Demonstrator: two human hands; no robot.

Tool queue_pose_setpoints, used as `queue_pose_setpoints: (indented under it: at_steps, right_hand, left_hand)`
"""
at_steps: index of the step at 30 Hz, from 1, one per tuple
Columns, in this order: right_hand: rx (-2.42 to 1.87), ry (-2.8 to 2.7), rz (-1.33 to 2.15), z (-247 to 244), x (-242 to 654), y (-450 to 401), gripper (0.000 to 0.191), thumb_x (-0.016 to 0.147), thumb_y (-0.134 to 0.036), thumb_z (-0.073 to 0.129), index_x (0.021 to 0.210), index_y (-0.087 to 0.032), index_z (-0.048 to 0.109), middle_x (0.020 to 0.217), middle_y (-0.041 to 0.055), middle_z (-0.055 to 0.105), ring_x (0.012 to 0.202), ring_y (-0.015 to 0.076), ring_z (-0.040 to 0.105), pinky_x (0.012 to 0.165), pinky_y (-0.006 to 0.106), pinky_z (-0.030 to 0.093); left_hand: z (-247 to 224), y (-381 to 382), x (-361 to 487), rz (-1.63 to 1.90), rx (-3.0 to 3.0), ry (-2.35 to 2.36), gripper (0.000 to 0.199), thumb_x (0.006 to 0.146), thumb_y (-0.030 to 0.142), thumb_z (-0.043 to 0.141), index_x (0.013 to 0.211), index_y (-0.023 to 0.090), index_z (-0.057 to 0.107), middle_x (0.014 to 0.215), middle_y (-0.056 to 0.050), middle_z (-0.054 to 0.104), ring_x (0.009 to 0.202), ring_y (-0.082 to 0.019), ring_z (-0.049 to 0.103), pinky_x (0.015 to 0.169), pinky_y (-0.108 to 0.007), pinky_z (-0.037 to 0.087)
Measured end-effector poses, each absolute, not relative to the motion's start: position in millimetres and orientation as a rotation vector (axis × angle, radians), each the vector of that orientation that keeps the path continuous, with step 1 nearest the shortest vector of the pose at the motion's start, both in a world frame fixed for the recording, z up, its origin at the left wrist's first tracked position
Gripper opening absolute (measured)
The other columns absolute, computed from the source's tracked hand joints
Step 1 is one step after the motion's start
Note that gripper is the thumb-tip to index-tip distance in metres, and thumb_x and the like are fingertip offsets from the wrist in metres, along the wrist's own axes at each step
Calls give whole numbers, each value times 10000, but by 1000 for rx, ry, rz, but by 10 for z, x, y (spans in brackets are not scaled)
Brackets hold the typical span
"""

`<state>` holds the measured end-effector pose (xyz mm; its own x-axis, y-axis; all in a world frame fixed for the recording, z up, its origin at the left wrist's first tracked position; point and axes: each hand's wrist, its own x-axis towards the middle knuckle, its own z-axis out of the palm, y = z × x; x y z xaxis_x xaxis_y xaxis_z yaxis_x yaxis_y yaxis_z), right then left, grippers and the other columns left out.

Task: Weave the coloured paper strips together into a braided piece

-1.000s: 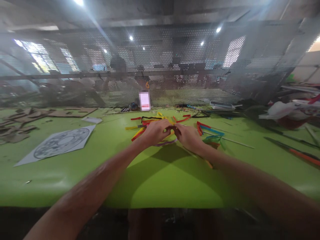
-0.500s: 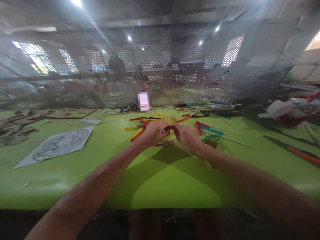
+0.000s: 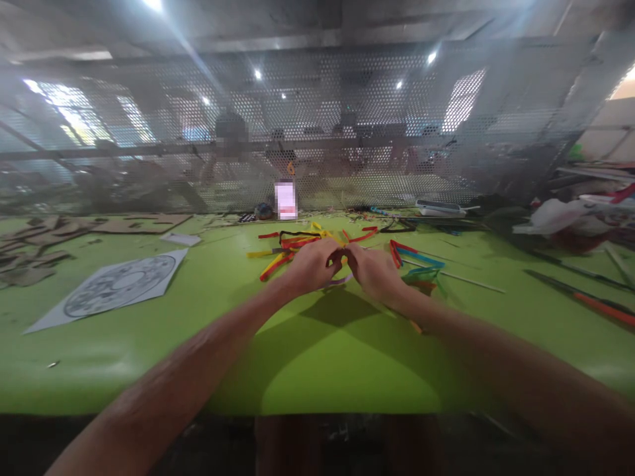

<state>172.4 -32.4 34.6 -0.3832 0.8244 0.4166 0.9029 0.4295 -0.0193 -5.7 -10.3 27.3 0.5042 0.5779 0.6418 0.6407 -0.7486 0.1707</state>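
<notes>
My left hand (image 3: 317, 264) and my right hand (image 3: 371, 268) meet fingertip to fingertip above the green table, both pinched closed. Between them is a thin coloured strip, mostly covered by the fingers; a bit of yellow shows at the tips. Just below the hands a purple strip (image 3: 340, 281) curves. Left of and behind my left hand lie red, yellow and black strips, among them a yellow strip (image 3: 258, 254) and a red-and-yellow strip (image 3: 275, 266). Beside my right hand are a folded red and blue strip (image 3: 411, 253) and a green strip (image 3: 421, 274).
A printed sheet with a ring pattern (image 3: 122, 285) and cardboard pieces (image 3: 54, 238) lie left. A lit phone (image 3: 286, 199) stands before the perforated screen (image 3: 317, 145). A thin stick (image 3: 473, 283), orange-handled tool (image 3: 600, 307) and plastic bag (image 3: 555, 217) are right.
My left hand has shifted very slightly right and its fingers have curled a little, covering more of the purple strip. My right hand stays almost in place, still touching the left fingertips.
</notes>
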Motion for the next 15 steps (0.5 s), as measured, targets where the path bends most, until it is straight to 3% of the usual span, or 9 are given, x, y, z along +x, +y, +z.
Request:
queue_pose_setpoints:
  at_steps: [15]
  right_hand:
    - [-1515, -2360, -317, 357, 1701, -354, 311, 998, -234, 343, 1064, -142, 633, 804, 89, 716, 615, 184, 562, 557, 289, 248]
  left_hand:
    - [295, -137, -43, -1079, -2634, -1086, 116, 850, 123, 525, 759, 159, 586, 738, -47, 619, 663, -147, 516, 611, -275, 400]
